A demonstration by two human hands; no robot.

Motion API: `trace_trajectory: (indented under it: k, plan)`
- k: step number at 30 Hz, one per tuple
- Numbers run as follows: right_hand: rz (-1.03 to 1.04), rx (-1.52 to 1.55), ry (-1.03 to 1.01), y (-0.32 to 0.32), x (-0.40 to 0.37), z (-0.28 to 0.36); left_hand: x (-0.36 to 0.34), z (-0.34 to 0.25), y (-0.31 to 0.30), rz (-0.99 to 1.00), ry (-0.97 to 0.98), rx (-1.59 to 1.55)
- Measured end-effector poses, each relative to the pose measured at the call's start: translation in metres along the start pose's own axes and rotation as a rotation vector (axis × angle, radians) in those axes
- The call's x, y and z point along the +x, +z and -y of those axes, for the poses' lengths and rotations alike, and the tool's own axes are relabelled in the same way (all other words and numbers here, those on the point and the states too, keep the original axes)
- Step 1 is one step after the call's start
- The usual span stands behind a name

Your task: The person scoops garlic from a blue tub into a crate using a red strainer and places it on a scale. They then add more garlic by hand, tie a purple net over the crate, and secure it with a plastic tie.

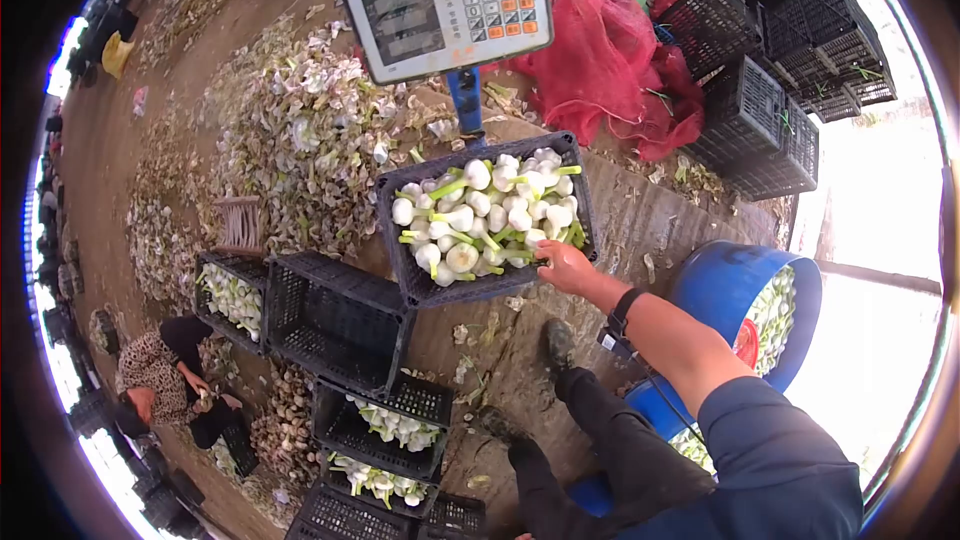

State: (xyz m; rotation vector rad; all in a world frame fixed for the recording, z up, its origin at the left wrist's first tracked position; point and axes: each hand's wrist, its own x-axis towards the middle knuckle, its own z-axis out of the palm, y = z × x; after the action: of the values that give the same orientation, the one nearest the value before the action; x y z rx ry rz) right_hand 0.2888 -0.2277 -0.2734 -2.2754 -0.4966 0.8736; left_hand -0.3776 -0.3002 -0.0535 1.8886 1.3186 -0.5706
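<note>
My right hand [566, 267] reaches over the near right corner of a black plastic crate [487, 292] heaped with white garlic bulbs [462, 257] with short green stems. Its fingers are bent together around a garlic bulb [536, 238] at the edge of the heap; part of the grip is hidden. The crate rests at the foot of a blue post that carries a weighing scale display [450, 12] with a keypad. Of my left hand nothing clear shows.
Black crates [335, 325], some holding garlic, stand at left beside a seated person [165, 380]. Blue barrels [720, 285] with garlic are at right. Red mesh bags [600, 50] and stacked crates [755, 125] lie beyond. Garlic peelings [300, 130] cover the floor.
</note>
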Motion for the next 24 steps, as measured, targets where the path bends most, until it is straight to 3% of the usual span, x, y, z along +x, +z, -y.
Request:
trace_trajectory:
  k: [1, 2, 5, 11, 14, 16, 19, 24]
  plan:
    - [-0.027, -0.049, -0.088, -0.003, -0.010, 0.010, -0.002, 0.000, 0.004, -0.014, -0.024, -0.009]
    - [-0.089, 0.008, 0.044, -0.008, -0.017, 0.020, 0.000, -0.001, 0.005, -0.029, -0.041, -0.018]
    - [-0.227, -0.028, 0.033, -0.018, -0.022, 0.021, 0.000, -0.004, 0.008, -0.080, 0.010, -0.023]
    - [-0.122, -0.067, -0.019, -0.015, -0.039, 0.046, -0.005, -0.001, 0.007, -0.048, -0.050, -0.067]
    - [-0.217, -0.152, -0.071, -0.004, -0.045, 0.053, -0.007, -0.005, 0.012, -0.055, -0.063, -0.103]
    - [-0.134, 0.086, 0.212, -0.004, -0.047, 0.063, -0.008, -0.008, 0.016, -0.054, -0.108, -0.098]
    - [-0.144, 0.068, 0.258, 0.008, -0.035, 0.060, -0.008, -0.007, 0.023, -0.035, -0.169, -0.089]
    - [-0.197, 0.104, 0.067, 0.016, -0.008, 0.084, -0.013, -0.005, 0.038, -0.051, -0.258, -0.108]
